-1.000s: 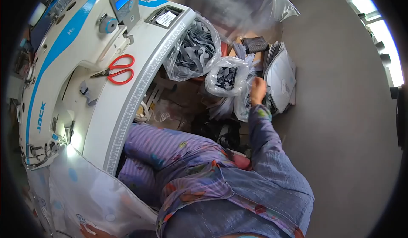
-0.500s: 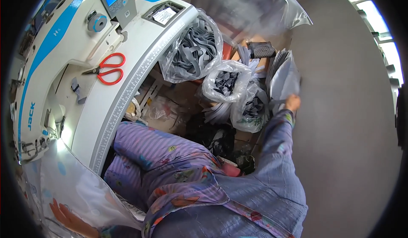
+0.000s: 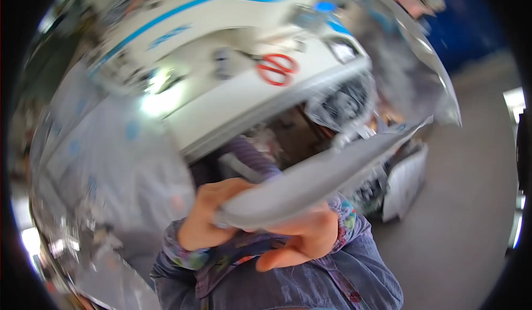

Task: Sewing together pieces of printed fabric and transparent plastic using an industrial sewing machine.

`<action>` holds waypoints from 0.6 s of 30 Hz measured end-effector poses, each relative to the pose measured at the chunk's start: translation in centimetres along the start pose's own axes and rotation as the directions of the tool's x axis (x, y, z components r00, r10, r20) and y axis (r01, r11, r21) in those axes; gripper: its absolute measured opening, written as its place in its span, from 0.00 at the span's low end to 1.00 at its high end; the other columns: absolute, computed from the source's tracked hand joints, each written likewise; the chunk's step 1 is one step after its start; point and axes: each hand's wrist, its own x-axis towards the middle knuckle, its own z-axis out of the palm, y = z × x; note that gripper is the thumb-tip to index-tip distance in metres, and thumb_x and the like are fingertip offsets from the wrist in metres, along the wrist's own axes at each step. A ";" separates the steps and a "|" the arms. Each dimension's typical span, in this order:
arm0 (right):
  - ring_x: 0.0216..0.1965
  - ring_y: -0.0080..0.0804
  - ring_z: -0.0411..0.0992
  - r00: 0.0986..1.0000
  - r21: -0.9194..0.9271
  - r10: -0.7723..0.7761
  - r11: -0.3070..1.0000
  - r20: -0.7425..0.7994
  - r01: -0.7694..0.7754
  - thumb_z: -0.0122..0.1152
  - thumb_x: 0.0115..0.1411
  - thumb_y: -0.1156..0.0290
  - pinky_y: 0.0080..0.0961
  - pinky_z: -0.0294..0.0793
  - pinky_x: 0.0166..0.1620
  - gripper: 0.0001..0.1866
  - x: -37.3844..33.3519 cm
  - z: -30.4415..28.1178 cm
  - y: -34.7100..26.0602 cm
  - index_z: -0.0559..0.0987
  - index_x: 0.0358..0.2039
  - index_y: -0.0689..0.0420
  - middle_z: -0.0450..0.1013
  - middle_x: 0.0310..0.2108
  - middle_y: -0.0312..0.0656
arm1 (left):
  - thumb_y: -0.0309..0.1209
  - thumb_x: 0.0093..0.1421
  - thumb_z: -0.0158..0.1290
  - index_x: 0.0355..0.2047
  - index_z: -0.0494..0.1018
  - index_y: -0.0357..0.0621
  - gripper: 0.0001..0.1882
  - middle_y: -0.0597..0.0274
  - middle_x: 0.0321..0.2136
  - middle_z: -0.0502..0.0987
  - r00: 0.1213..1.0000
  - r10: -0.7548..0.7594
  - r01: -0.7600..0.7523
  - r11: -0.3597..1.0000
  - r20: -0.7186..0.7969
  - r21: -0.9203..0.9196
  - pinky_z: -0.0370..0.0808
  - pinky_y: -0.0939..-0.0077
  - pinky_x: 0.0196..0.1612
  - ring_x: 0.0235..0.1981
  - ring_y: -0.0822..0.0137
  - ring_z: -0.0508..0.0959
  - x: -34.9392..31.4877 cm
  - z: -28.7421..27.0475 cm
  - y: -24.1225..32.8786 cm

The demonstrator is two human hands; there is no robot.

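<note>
**Both hands held a grey stack close under the camera**

The left hand [image 3: 206, 216] and the right hand [image 3: 303, 237] gripped one end of a grey stack [image 3: 321, 176] of thin sheets, probably cut cloth, in front of the chest. The left fingers were curled over its top edge and the right fingers closed under it, thumb pointing out below. The far end of the stack reached up and right, past the front edge of the counter [image 3: 260, 108], and hung unsupported over the floor [image 3: 465, 188].

The frame was heavily blurred, so fine detail could not be told. Judged from this, the likeliest trouble was the free end sagging or fanning out, since only one end was held; loose layers might slide off. That end also looked near the clear bags [image 3: 354, 102] beside the counter's right edge and could snag them.

Red scissors [image 3: 277, 68] lay on the counter, near the sewing machine [image 3: 210, 16] and well apart from the hands. A clear plastic sheet [image 3: 111, 177] draped the counter's left side. The most open room lay to the right, over bare floor.
</note>
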 end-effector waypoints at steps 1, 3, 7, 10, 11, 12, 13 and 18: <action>0.42 0.46 0.78 0.999 0.009 -0.039 0.999 -0.012 0.039 0.72 0.56 0.64 0.34 0.78 0.44 0.22 1.5 1.3 0.2 0.80 0.47 0.63 0.78 0.45 0.48 | 0.22 0.55 0.59 0.49 0.76 0.34 0.19 0.46 0.39 0.80 0.968 0.037 -0.004 0.991 -0.250 0.132 0.78 0.65 0.45 0.40 0.54 0.83 -4.3 -1.5 -0.7; 0.42 0.46 0.78 0.997 -0.105 -0.081 0.991 0.007 0.082 0.72 0.54 0.72 0.34 0.78 0.44 0.19 4.0 2.8 1.5 0.79 0.46 0.65 0.78 0.44 0.51 | 0.19 0.64 0.50 0.39 0.77 0.37 0.07 0.58 0.36 0.78 0.539 -0.416 0.252 0.909 -0.732 -0.331 0.76 0.71 0.39 0.36 0.61 0.79 -13.1 -3.7 0.1; 0.52 0.49 0.74 0.998 -0.401 0.028 0.916 0.060 -0.002 0.69 0.54 0.77 0.37 0.76 0.51 0.21 7.5 7.7 9.9 0.78 0.50 0.61 0.74 0.52 0.50 | 0.29 0.65 0.54 0.47 0.76 0.36 0.12 0.61 0.38 0.81 0.178 -0.503 0.398 0.823 -0.846 -0.406 0.77 0.75 0.39 0.36 0.69 0.81 -28.7 -14.4 1.6; 0.59 0.49 0.68 0.986 -0.558 0.038 0.828 0.161 0.059 0.68 0.58 0.69 0.42 0.69 0.59 0.25 7.9 11.7 15.8 0.75 0.55 0.59 0.70 0.58 0.50 | 0.31 0.66 0.55 0.50 0.74 0.37 0.15 0.59 0.39 0.80 0.099 -0.628 0.478 0.711 -0.772 -0.516 0.77 0.71 0.44 0.41 0.66 0.81 -31.6 -18.8 1.6; 0.63 0.49 0.65 0.977 -0.651 0.016 0.747 0.214 0.130 0.67 0.59 0.64 0.45 0.64 0.64 0.27 8.1 12.9 16.9 0.74 0.58 0.59 0.67 0.61 0.50 | 0.31 0.66 0.55 0.50 0.74 0.37 0.15 0.59 0.39 0.80 0.081 -0.625 0.475 0.709 -0.777 -0.521 0.77 0.71 0.44 0.41 0.66 0.81 -32.5 -20.4 0.9; 0.63 0.49 0.65 0.974 -0.633 0.005 0.761 0.228 0.144 0.67 0.59 0.64 0.45 0.64 0.64 0.27 8.7 14.1 17.4 0.74 0.58 0.59 0.67 0.61 0.50 | 0.31 0.65 0.55 0.50 0.74 0.36 0.16 0.57 0.43 0.79 -0.012 -0.533 0.827 0.470 -0.846 -0.308 0.77 0.68 0.48 0.46 0.64 0.79 -33.7 -22.1 0.2; 0.64 0.49 0.64 0.977 -0.646 0.013 0.752 0.213 0.130 0.65 0.61 0.61 0.47 0.60 0.66 0.28 9.2 14.8 18.0 0.73 0.59 0.59 0.67 0.61 0.50 | 0.31 0.65 0.55 0.50 0.73 0.35 0.16 0.54 0.46 0.78 -0.031 -0.424 0.993 0.094 -0.905 -0.078 0.76 0.65 0.51 0.50 0.62 0.78 -34.0 -23.5 -0.9; 0.65 0.50 0.63 0.984 -0.709 0.033 0.698 0.175 0.102 0.63 0.62 0.57 0.49 0.57 0.67 0.30 11.3 15.9 19.1 0.72 0.61 0.58 0.66 0.62 0.50 | 0.24 0.56 0.53 0.52 0.72 0.40 0.21 0.47 0.54 0.73 0.746 0.302 0.649 -0.128 -0.594 0.750 0.66 0.55 0.61 0.57 0.45 0.70 -16.2 -20.5 -6.0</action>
